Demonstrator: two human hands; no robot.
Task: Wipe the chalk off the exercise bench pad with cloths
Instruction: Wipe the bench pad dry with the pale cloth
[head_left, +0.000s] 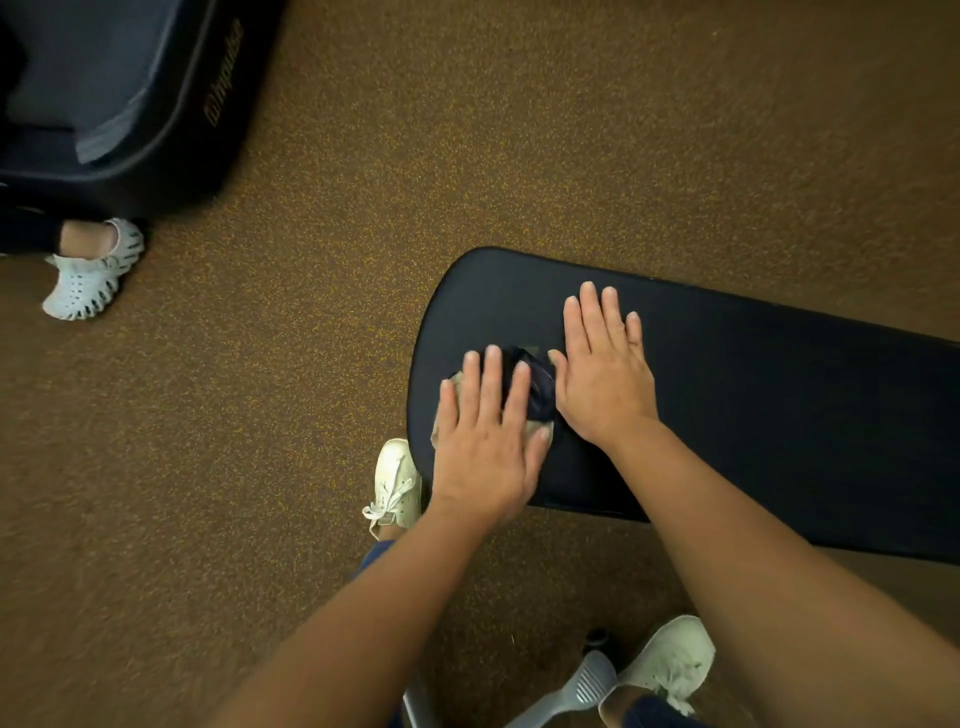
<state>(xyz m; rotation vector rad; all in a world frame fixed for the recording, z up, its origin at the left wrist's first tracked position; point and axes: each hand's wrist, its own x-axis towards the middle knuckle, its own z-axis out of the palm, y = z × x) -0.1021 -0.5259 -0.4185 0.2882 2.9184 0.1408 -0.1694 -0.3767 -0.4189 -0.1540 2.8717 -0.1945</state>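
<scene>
The dark bench pad (753, 405) runs from the centre to the right edge, its rounded end pointing left. A light beige cloth (441, 431) lies near that end, and my left hand (485, 441) presses flat on it with straight fingers. A dark navy cloth (540, 387) sits bunched between my hands, partly under my left fingertips. My right hand (602, 371) rests flat on the pad just right of the navy cloth, thumb touching it. No chalk marks show on the pad.
Brown speckled floor (260, 441) surrounds the bench. Another dark padded machine (130, 88) stands at the top left, with another person's foot in a white clog (88, 275) beside it. My white shoes (397, 483) (670, 660) and the grey bench frame (576, 691) are below.
</scene>
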